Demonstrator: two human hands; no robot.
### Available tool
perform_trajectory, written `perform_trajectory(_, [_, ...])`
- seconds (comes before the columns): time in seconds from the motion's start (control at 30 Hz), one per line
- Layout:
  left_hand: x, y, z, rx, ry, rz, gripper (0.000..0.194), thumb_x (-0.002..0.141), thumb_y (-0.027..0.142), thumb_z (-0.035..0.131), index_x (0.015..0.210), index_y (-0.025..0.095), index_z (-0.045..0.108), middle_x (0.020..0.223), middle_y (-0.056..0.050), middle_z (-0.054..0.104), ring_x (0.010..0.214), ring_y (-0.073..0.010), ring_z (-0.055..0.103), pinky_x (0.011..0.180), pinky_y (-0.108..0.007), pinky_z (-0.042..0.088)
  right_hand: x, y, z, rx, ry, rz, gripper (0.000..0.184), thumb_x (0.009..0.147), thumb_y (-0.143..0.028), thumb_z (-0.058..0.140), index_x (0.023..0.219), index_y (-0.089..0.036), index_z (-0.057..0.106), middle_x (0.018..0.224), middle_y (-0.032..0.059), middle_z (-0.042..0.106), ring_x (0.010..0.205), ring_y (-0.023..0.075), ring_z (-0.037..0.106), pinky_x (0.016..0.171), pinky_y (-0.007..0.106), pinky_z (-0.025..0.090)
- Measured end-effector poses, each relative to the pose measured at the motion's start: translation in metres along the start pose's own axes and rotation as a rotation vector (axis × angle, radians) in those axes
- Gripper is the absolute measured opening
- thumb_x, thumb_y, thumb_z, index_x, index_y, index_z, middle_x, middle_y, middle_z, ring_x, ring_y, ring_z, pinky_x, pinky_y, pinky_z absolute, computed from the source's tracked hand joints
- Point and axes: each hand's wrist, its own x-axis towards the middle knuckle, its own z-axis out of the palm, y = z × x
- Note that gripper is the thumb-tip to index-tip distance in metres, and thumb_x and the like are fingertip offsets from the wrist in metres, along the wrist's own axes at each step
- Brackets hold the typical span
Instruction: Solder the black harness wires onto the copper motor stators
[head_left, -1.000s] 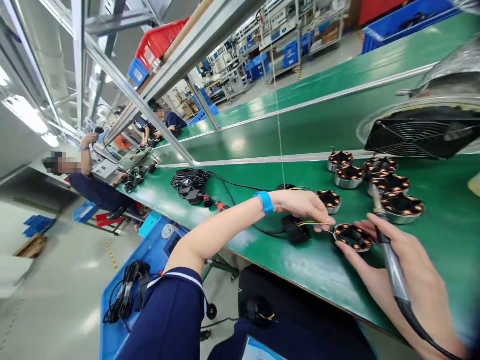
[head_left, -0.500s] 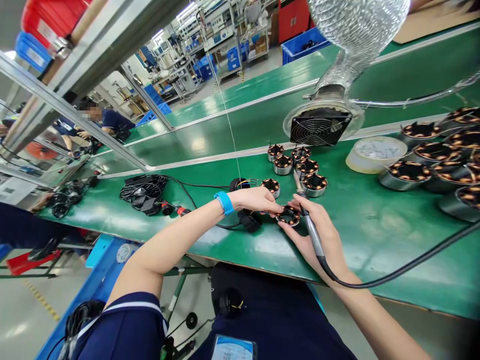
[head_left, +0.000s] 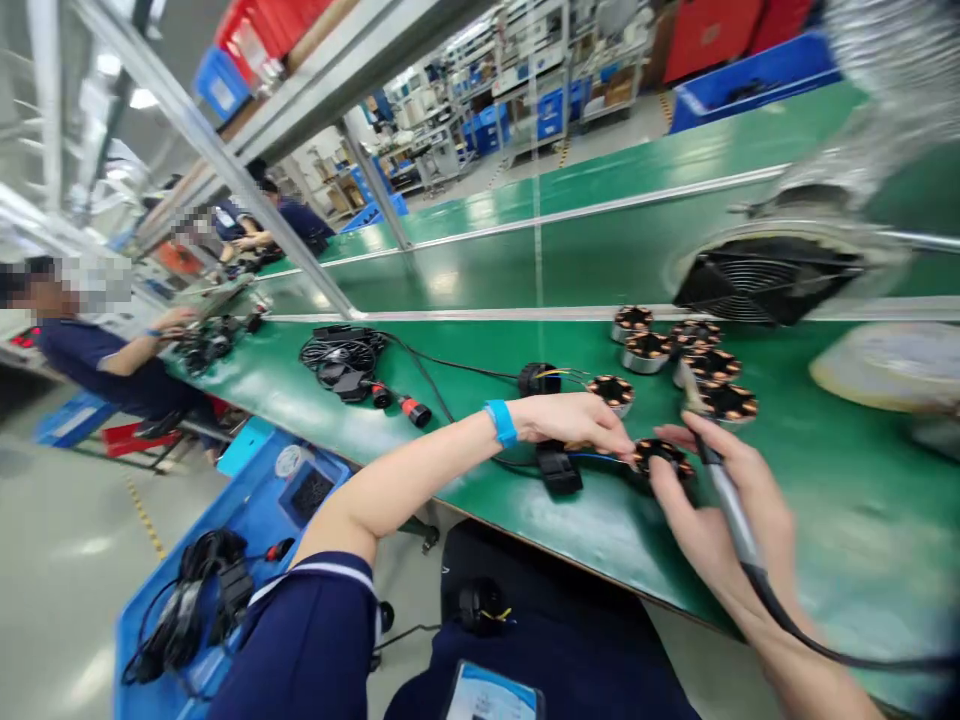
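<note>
In head view, your right hand (head_left: 742,510) grips the soldering pen (head_left: 729,505), pointing to eleven o'clock, and the copper ring (head_left: 676,455) at its ten o'clock; your left hand (head_left: 581,420) pinches a wire (head_left: 596,456) at the ring's nine o'clock.

We see a ring-shaped stator (head_left: 682,463), copper windings around its dark middle, held at the green bench (head_left: 817,520), though we cannot tell whether they touch; a thin blue wire (head_left: 594,456) runs towards its left side from a black housing (head_left: 559,472) lying on the bench; beside it slants a pen-shaped tool (head_left: 730,510), grey-handled, pale tip pointing away from us, black cable (head_left: 885,663) trailing.
</note>
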Motion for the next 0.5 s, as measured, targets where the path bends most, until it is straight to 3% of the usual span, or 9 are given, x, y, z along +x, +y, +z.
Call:
perform_trajectory(0.13, [-0.006, -0.002, -0.003, 0.061, 0.050, 0.008, 0.039, 0.073, 0.049, 0.082, 0.081, 0.011, 0.076, 0.070, 0.001, 0.062, 0.055, -0.0064, 0.040, 0.051, -0.023, 0.026, 0.008, 0.003, -0.001, 0.035, -0.086, -0.078, 0.044, 0.097, -0.029, 0.064, 0.140, -0.025, 0.055, 0.115, 0.0081, 0.069, 0.100, 0.0226, 0.070, 0.097, 0.041, 0.055])
perform_trajectory(0.27, [-0.005, -0.007, -0.003, 0.100, 0.004, 0.055, 0.042, 0.069, 0.053, 0.085, 0.076, 0.013, 0.075, 0.064, 0.001, 0.057, 0.057, -0.0079, 0.041, 0.051, -0.024, 0.027, 0.014, -0.002, -0.005, 0.003, -0.127, -0.140, 0.044, 0.097, -0.033, 0.063, 0.140, -0.026, 0.056, 0.109, 0.0066, 0.071, 0.100, 0.0242, 0.070, 0.096, 0.040, 0.053])
perform_trajectory(0.37, [0.001, -0.012, -0.006, 0.065, -0.025, 0.080, 0.032, 0.068, 0.043, 0.088, 0.071, 0.013, 0.076, 0.062, 0.000, 0.056, 0.056, -0.0088, 0.041, 0.049, -0.025, 0.025, 0.020, -0.003, -0.005, -0.044, -0.169, -0.198, 0.047, 0.097, -0.039, 0.064, 0.141, -0.027, 0.057, 0.105, 0.0061, 0.073, 0.104, 0.0267, 0.069, 0.095, 0.039, 0.053])
perform_trajectory(0.5, [0.006, -0.014, -0.009, -0.090, -0.049, -0.006, 0.016, 0.068, 0.023, 0.086, 0.062, 0.012, 0.076, 0.061, -0.002, 0.054, 0.056, -0.0098, 0.043, 0.049, -0.025, 0.024, 0.027, 0.001, -0.001, -0.109, -0.196, -0.224, 0.049, 0.094, -0.048, 0.064, 0.140, -0.030, 0.059, 0.098, 0.0040, 0.075, 0.105, 0.0286, 0.071, 0.094, 0.040, 0.055])
